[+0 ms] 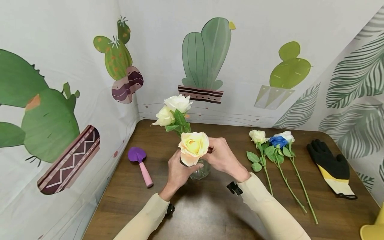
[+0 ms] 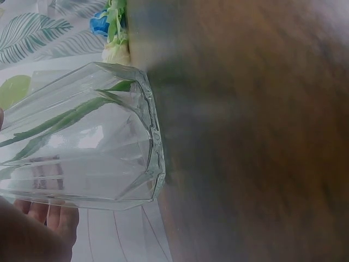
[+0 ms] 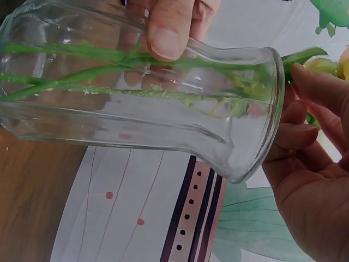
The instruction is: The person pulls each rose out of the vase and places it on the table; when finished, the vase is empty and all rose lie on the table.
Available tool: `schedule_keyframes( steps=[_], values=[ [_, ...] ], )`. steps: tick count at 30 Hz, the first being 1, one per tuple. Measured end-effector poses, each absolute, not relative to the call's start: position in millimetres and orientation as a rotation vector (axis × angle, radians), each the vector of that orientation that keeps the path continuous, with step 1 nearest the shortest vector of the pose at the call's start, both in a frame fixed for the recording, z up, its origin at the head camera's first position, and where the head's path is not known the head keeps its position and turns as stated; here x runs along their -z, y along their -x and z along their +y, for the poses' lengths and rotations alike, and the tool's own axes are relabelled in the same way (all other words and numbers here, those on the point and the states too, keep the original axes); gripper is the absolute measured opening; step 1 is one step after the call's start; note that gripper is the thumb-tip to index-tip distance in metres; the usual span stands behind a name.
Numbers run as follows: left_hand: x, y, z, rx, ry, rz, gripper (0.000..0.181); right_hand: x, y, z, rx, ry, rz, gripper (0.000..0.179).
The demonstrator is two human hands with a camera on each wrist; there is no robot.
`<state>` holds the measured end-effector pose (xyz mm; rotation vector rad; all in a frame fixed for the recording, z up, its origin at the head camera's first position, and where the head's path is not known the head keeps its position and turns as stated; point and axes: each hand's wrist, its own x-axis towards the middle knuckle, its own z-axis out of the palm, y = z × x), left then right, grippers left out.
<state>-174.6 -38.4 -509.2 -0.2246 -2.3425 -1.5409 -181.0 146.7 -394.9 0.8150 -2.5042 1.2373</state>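
Note:
A clear faceted glass vase [image 1: 200,171] stands upright on the table, with green stems [image 3: 109,68] crossing inside it. My left hand [image 1: 179,169] grips the vase's side; its thumb lies across the glass in the right wrist view. At the vase's mouth, my right hand [image 1: 222,155] pinches the peach rose [image 1: 194,146] by the green part just under its bloom. Behind that bloom, a white rose [image 1: 179,102] and a cream rose [image 1: 165,116] lean to the left above the vase. The peach bloom hides the vase's rim in the head view.
A purple trowel [image 1: 140,163] with a pink handle lies at left. To the right lie a cream rose [image 1: 258,136], a blue rose [image 1: 278,141] and a white rose [image 1: 287,136], then a black-and-yellow glove [image 1: 331,168]. Something yellow [image 1: 372,231] stands at the lower right corner.

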Motion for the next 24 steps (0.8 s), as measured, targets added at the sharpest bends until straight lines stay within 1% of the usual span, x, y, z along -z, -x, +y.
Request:
schedule_keyframes(
  steps=[8, 15, 19, 24],
  values=[
    [509.8, 174.1, -37.7, 1.585, 0.220, -2.323, 0.067, 396.0, 180.2, 152.7, -1.277, -0.744, -2.414, 0.020],
    [512.0, 176.3, -38.0, 1.614, 0.214, -2.323, 0.066, 393.9, 182.5, 154.3, -1.368, -0.697, -2.328, 0.019],
    [512.1, 176.2, -38.5, 1.613, 0.210, -2.332, 0.065, 390.8, 183.0, 154.9, -1.446, -0.643, -2.287, 0.021],
    [511.9, 176.2, -38.5, 1.606, 0.210, -2.334, 0.064, 386.1, 184.1, 158.3, -1.485, -0.565, -2.244, 0.020]
  ],
)
